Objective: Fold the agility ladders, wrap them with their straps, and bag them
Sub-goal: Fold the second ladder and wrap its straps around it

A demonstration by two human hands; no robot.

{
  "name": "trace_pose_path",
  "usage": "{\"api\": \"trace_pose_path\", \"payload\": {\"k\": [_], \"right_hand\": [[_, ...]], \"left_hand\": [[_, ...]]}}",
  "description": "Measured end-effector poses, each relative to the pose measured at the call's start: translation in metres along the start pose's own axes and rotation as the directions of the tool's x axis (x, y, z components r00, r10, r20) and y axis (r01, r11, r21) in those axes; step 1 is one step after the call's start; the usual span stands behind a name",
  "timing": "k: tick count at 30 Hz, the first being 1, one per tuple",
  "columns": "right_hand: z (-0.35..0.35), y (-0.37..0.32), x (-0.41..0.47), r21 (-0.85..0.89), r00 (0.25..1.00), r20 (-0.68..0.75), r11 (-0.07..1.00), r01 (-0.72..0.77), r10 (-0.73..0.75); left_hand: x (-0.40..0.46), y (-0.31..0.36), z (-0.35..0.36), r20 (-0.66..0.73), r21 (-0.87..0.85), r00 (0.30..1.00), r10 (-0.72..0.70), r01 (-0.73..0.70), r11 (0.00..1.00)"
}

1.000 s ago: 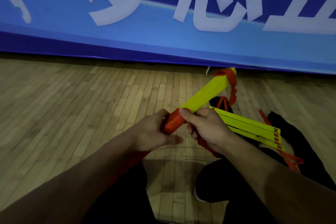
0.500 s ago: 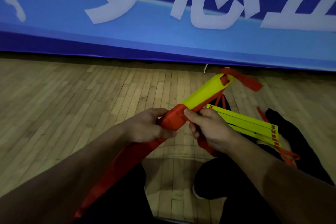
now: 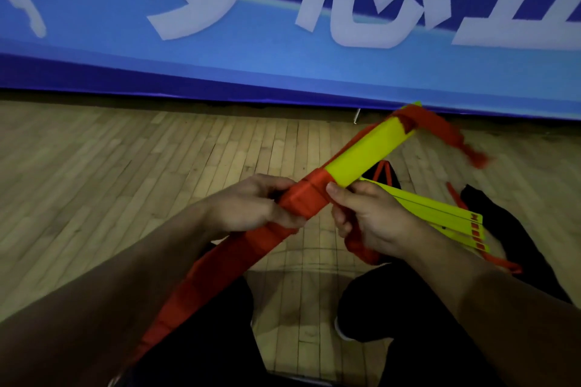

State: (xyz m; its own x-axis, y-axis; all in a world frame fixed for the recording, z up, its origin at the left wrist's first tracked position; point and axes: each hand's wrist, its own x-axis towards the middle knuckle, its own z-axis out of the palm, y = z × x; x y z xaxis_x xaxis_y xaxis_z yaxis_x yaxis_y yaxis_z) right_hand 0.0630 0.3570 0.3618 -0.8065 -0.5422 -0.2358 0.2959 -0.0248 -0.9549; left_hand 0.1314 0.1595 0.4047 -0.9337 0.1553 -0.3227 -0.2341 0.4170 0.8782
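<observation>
The step in hand looks like the wrapping: a folded agility ladder (image 3: 367,152), its yellow rungs stacked into one bundle, is held up over the wooden floor (image 3: 125,173), slanting from near left to far right. Red strap (image 3: 301,198) already covers the near half of the bundle in neat turns, and the yellow far half is bare. At the far tip a loose red strap end (image 3: 446,135) hangs off, blurred.

The left hand (image 3: 251,204) grips the wrapped part, its fingers curled round the bundle just left of the last turn. The right hand (image 3: 374,220) pinches the strap at the edge of the wrapping, thumb on top, and its lower fingers are curled round a slack length of red strap that droops below the palm.

Behind the right hand, a second ladder (image 3: 440,214) lies on the floor with its yellow rungs fanned apart, partly over a black bag (image 3: 509,229); it seems not yet wrapped. A blue banner (image 3: 283,66) with white lettering lines the far wall.

The next move probably calls for drawing the slack taut and passing it round the bare yellow section, the left hand turning or steadying the bundle so the rungs stay squared. Bagging is some way off.
</observation>
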Motion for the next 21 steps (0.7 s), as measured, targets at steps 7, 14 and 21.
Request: {"api": "trace_pose_path", "payload": {"k": [7, 14, 21], "right_hand": [[0.014, 0.008, 0.003, -0.228, 0.983, -0.138, 0.970, 0.085, -0.119], [-0.004, 0.001, 0.002, -0.219, 0.995, -0.056, 0.974, 0.063, -0.077], [-0.001, 0.017, 0.001, -0.041, 0.992, -0.123, 0.999, 0.009, -0.014]], "left_hand": [[0.014, -0.018, 0.040, -0.235, 0.785, 0.956, 0.174, 0.081, 0.615], [0.011, -0.008, 0.008, -0.080, 0.211, 0.996, 0.030, -0.013, 0.977], [0.005, -0.001, 0.017, -0.030, 0.264, 0.999, -0.037, 0.044, 0.964]]}}
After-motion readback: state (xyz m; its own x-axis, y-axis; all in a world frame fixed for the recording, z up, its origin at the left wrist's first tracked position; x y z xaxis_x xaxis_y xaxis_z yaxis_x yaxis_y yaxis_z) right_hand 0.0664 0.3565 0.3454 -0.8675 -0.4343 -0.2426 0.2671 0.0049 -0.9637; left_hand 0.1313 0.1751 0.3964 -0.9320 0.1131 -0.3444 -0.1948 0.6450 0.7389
